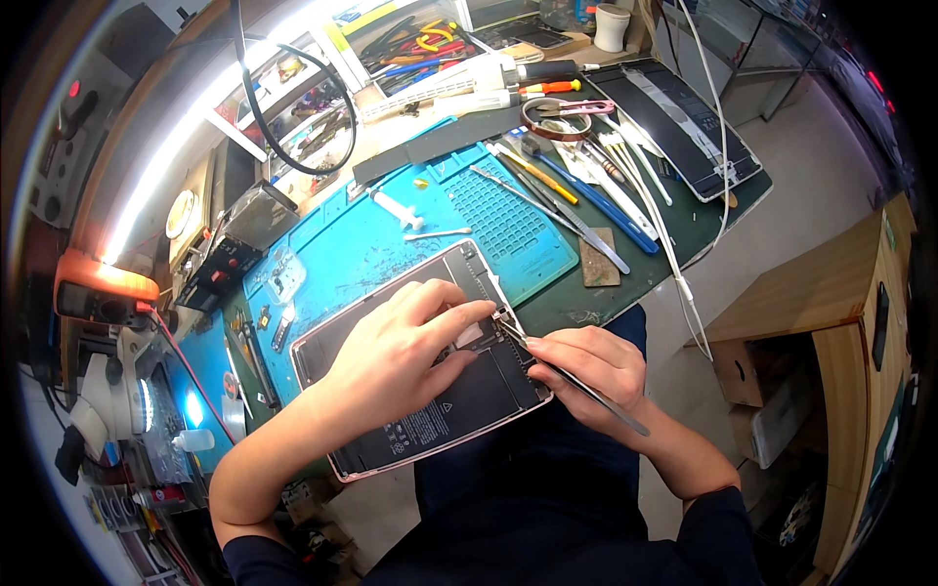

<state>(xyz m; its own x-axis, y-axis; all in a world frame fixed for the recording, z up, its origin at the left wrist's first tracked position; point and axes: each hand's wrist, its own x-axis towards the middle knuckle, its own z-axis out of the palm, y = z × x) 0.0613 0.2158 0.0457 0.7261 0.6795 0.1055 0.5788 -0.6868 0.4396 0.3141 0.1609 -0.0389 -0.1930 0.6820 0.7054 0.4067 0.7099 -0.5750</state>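
An opened tablet (430, 426) with black batteries in a pale-rimmed housing lies tilted across the near edge of the mat, partly over my lap. My left hand (403, 337) rests over it with thumb and forefinger apart. The forefinger's tip touches the area beside a small connector at the tablet's right edge. My right hand (589, 375) grips metal tweezers (618, 414), whose points reach that same spot. Between the left thumb and forefinger a small whitish piece (470, 335) shows on the tablet. What lies under my left palm is hidden.
On the blue mat (342, 256) lie a syringe (393, 208) and a cotton swab (438, 234). Another pair of tweezers (552, 215), a blue pen-like tool (611, 217) and tape roll (555, 119) lie beyond. Another opened tablet (674, 127) stands far right; a white cable hangs nearby.
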